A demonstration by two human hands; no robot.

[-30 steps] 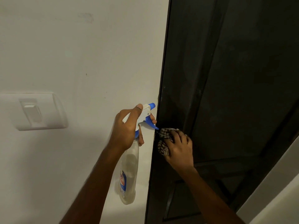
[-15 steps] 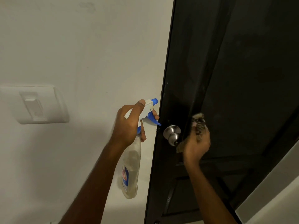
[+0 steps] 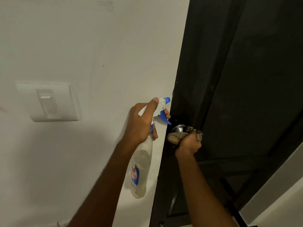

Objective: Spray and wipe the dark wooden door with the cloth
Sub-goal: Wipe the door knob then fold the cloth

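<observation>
The door is dark wood with a dull, matt finish, faintly smeared toward twelve o'clock. Its round knob is bare metal with a soft sheen. The cloth, bunched against the knob at about four o'clock, is soft woven fabric in a tan-and-brown check. The spray bottle, at eight o'clock from the knob, is cloudy translucent plastic; its trigger head is smooth white and blue plastic. The wall is matt white paint, lightly scuffed. The switch plate is smooth white plastic.
</observation>
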